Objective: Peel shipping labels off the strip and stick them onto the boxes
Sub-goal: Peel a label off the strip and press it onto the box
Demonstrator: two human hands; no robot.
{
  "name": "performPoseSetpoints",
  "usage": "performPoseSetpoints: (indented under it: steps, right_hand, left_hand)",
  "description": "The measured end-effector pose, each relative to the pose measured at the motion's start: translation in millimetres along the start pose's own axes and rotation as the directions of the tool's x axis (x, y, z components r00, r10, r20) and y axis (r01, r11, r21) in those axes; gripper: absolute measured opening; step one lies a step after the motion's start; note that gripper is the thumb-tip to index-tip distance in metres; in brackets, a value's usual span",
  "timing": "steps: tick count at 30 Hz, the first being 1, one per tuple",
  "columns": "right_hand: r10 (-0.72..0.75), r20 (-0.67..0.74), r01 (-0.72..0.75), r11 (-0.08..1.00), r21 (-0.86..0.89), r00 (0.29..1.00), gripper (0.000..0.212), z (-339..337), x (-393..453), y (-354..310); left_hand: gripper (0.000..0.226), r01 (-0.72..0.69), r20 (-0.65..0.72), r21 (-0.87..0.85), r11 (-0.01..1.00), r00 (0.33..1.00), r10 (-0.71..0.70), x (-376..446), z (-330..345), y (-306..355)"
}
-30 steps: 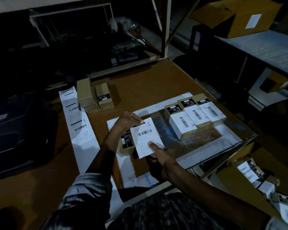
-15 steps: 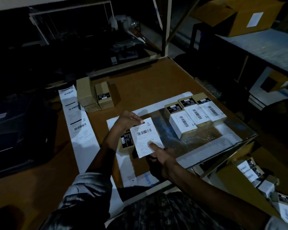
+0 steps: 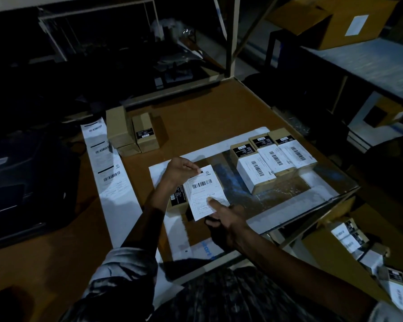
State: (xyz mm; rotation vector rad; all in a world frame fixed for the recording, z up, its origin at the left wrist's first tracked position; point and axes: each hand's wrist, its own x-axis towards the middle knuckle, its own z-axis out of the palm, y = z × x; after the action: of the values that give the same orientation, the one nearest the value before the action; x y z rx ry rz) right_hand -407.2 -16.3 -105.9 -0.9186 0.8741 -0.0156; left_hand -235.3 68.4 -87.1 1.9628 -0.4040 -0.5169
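I hold a white shipping label [image 3: 204, 188] over a small brown box [image 3: 177, 201] with a black sticker. My left hand [image 3: 180, 169] pinches the label's top left corner. My right hand [image 3: 226, 220] pinches its lower right part, thumb on top. The box is mostly hidden under the label. The long white label strip [image 3: 107, 168] lies on the left of the table with printed labels on it. Three labelled boxes [image 3: 275, 161] stand side by side to the right.
Unlabelled brown boxes [image 3: 130, 131] stand at the back near the strip. A dark label printer [image 3: 21, 182] sits at the far left. A carton [image 3: 358, 249] with more labelled boxes is low on the right. White backing sheets [image 3: 221, 147] border the glossy mat.
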Motion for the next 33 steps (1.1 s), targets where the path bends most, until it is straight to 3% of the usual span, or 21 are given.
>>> performPoseSetpoints:
  steps: [3,8,13,16,20,22,23,25,27,30,33]
  right_hand:
    - [0.007,0.018,-0.007,1.0,-0.03,1.0,0.011,0.0,0.2,-0.6]
    - [-0.012,0.035,0.015,0.997,-0.071,0.999,0.032,-3.0,0.3,0.3]
    - [-0.042,0.044,0.05,0.98,-0.195,0.998,0.019,-7.5,-1.9,-3.5]
    - [-0.024,0.063,0.047,0.922,-0.385,0.998,0.031,-13.8,0.3,-12.0]
    - [-0.038,0.115,0.097,0.813,-0.574,0.993,0.039,-28.3,6.3,-18.4]
    - [-0.185,0.126,0.218,0.663,-0.716,0.975,0.046,-36.6,9.3,-20.3]
    - [-0.301,0.139,0.282,0.506,-0.815,0.943,0.052,-40.1,12.0,-21.3]
    - [-0.507,0.205,0.347,0.203,-0.916,0.837,0.063,-42.3,13.8,-22.9]
    - [-0.609,0.295,0.368,-0.005,-0.93,0.736,0.072,-34.3,9.3,-25.3]
    - [-0.534,0.435,0.342,-0.269,-0.9,0.725,0.071,-6.7,-4.0,-24.3]
    - [-0.408,0.506,0.37,-0.368,-0.853,0.76,0.067,11.4,-3.2,-4.1]
  left_hand:
    - [0.02,-0.034,-0.017,0.04,0.999,0.999,0.035,-4.5,1.7,-4.3]
    - [0.043,-0.123,-0.023,0.205,0.971,0.991,0.13,-13.3,2.0,-14.7]
    - [0.067,-0.046,-0.153,0.382,0.923,0.982,0.112,-26.6,-5.5,-10.6]
    - [0.08,0.016,-0.203,0.375,0.927,0.977,0.065,-37.0,-7.9,-17.5]
    - [0.082,0.065,-0.258,0.217,0.974,0.966,-0.007,-54.4,-7.5,-33.0]
    - [0.069,0.067,-0.256,0.099,0.993,0.966,-0.04,-62.6,-4.5,-37.4]
    - [0.064,0.063,-0.261,0.048,0.997,0.964,-0.048,-65.4,-2.7,-39.2]
    - [0.057,0.042,-0.298,0.003,0.999,0.954,-0.039,-70.0,1.2,-42.1]
    - [0.052,0.034,-0.335,-0.011,0.999,0.941,-0.036,-75.7,5.4,-39.4]
    - [0.049,0.026,-0.384,-0.049,0.998,0.922,-0.042,-82.2,13.3,-36.4]
    - [0.04,-0.004,-0.457,-0.048,0.999,0.889,-0.018,-88.0,20.7,-39.6]
